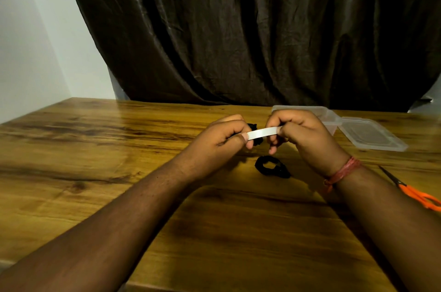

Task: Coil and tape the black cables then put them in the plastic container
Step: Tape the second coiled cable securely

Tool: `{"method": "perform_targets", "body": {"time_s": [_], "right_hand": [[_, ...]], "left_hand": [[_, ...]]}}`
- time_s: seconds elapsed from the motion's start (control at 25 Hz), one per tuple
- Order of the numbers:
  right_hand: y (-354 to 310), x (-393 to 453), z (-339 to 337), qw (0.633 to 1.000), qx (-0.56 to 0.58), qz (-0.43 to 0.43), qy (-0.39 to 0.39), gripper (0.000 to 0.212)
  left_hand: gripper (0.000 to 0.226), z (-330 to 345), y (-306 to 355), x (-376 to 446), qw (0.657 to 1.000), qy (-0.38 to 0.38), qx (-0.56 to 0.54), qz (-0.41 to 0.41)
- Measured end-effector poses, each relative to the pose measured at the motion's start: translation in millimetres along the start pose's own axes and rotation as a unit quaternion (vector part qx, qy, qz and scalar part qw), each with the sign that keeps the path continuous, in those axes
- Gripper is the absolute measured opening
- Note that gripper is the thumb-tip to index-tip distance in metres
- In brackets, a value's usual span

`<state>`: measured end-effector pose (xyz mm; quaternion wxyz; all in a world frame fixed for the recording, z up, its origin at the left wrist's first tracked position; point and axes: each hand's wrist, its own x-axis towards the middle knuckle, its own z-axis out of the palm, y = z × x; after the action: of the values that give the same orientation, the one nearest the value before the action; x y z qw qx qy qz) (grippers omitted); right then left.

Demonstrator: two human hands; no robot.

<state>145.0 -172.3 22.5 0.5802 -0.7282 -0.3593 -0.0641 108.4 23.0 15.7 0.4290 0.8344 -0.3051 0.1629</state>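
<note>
A white strip of tape [263, 133] is stretched between my two hands above the wooden table [95, 148]. My left hand [222, 141] grips a coiled black cable [253, 127], mostly hidden in its fingers, and pins the tape's left end with the thumb. My right hand [300, 134] pinches the tape's right end. A second coiled black cable [272, 166] lies on the table just below the hands. The clear plastic container [330, 117] stands behind my right hand, partly hidden by it.
The container's clear lid [372, 135] lies flat to its right. Orange-handled scissors [414, 190] lie at the table's right edge. A dark curtain [238, 29] hangs behind the table and a white wall stands at the left.
</note>
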Motion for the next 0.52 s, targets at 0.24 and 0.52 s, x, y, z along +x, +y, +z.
{"method": "perform_targets", "body": {"time_s": [0.24, 0.52], "right_hand": [[-0.7, 0.2, 1.0, 1.0, -0.007, 0.002, -0.002, 0.022], [-1.4, -0.1, 0.0, 1.0, -0.002, 0.0, -0.002, 0.02]], "left_hand": [[0.023, -0.9, 0.2, 1.0, 1.0, -0.007, 0.001, -0.007], [0.021, -0.7, 0.7, -0.7, 0.999, -0.018, -0.044, -0.008]]}}
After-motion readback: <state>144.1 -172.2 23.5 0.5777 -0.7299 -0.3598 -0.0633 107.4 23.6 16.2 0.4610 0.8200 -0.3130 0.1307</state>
